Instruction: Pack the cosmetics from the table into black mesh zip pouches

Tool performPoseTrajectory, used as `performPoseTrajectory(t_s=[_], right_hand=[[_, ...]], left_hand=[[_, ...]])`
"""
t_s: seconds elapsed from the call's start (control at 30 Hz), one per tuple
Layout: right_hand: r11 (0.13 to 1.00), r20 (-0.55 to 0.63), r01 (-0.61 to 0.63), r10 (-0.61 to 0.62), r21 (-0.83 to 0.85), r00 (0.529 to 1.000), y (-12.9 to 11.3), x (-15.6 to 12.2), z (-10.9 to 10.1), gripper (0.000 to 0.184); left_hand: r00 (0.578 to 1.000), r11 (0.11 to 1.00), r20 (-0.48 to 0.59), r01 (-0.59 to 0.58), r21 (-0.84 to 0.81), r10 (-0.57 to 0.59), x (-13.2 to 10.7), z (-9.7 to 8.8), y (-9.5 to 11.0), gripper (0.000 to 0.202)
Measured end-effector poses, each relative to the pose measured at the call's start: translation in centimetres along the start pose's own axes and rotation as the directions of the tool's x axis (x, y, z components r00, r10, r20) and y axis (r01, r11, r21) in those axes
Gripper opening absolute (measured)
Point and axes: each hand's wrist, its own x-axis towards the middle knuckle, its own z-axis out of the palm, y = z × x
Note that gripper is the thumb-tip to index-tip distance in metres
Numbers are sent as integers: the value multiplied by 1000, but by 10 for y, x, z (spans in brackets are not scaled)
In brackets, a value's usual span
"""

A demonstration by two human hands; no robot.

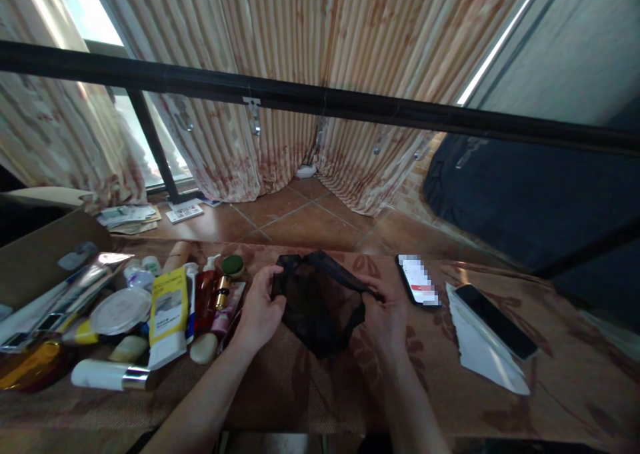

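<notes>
The left hand [260, 311] and the right hand [386, 317] each pinched a side of the soft black net bag [317, 311] over the brown surface [575, 381], best pulled gently and evenly.

At worktop [300, 394] centre: pouch [315, 311] between left hand [260, 311] and right hand [387, 317]. Toward left edge: toiletries [165, 314]. Near far edge: phone [419, 281]. Toward right edge: second phone [495, 321] on paper sheet [480, 361].

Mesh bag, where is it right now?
Head view, centre of the table: the mesh bag is held between left hand and right hand, toiletries left, phone right.
</notes>
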Motion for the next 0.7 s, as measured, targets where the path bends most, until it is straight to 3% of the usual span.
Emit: performPoseTrajectory(t_s=[0.7], right_hand=[[999, -48, -35, 37, 36, 998, -19, -9, 8, 26]], left_hand=[[1000, 998, 10, 22, -53, -21, -1, 6, 8, 53]])
